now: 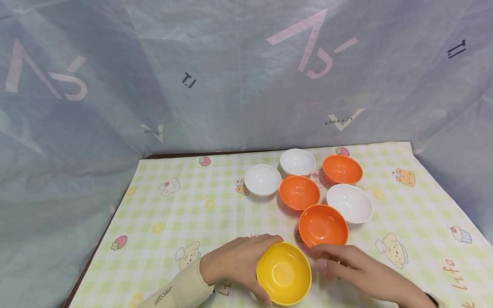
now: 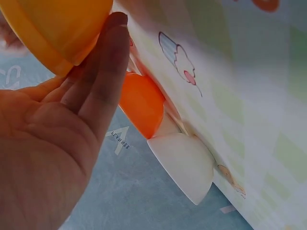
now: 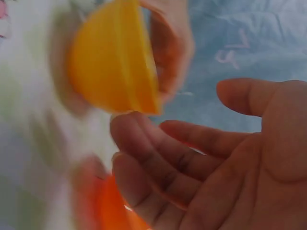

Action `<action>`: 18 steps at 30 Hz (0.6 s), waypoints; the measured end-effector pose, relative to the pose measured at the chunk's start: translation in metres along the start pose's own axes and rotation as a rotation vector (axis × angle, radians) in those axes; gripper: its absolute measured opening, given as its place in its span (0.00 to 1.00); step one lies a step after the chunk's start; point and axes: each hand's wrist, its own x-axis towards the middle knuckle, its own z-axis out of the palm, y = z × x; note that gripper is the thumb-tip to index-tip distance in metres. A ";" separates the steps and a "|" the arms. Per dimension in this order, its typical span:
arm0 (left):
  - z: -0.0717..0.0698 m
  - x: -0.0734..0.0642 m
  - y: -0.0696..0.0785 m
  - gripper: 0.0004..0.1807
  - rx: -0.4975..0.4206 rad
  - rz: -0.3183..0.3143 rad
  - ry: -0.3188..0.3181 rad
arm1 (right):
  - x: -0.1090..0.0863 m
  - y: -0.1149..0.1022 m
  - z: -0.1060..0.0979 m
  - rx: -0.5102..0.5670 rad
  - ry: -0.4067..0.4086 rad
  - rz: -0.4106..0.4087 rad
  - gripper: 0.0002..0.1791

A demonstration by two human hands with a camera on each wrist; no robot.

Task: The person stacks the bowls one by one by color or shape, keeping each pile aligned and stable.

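While yellow bowl (image 1: 284, 273) is cupped by left hand (image 1: 235, 263), right hand (image 1: 348, 265) is held apparently empty, fingers loosely spread, just beside its rim.

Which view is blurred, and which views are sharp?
Right wrist view: motion blur smears the yellow bowl and tablecloth. Head view: sharp, evenly lit, soft shadows under the bowls. Left wrist view: mostly sharp; the left hand is dim.

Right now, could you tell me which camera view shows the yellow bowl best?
The head view: the whole yellow bowl shows from above, rim and hollow, with the left hand curled round its side. The left wrist view shows only part of its outer wall and rim; the right wrist view shows it side-on but blurred.
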 end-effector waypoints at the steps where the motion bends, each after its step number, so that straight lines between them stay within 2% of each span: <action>1: 0.000 0.000 0.000 0.61 0.008 -0.003 0.000 | -0.002 -0.003 -0.003 -0.029 0.036 -0.021 0.18; 4: -0.001 -0.001 0.000 0.62 0.018 -0.003 -0.001 | -0.006 -0.009 -0.013 -0.081 0.166 -0.079 0.19; 8: -0.001 -0.001 0.000 0.61 0.009 0.003 -0.002 | -0.006 -0.009 -0.026 -0.042 0.278 -0.197 0.23; 10: 0.000 -0.001 -0.001 0.61 0.006 0.009 -0.002 | -0.005 -0.007 -0.031 -0.086 0.350 -0.212 0.25; 12: 0.001 -0.001 -0.002 0.62 0.004 0.011 -0.005 | -0.003 -0.004 -0.035 -0.189 0.442 -0.187 0.27; 15: 0.002 -0.002 -0.003 0.64 -0.006 0.007 -0.011 | -0.001 0.002 -0.040 -0.387 0.553 -0.099 0.30; 18: 0.002 -0.004 -0.005 0.64 -0.034 0.001 -0.019 | -0.001 0.011 -0.044 -0.461 0.563 -0.046 0.31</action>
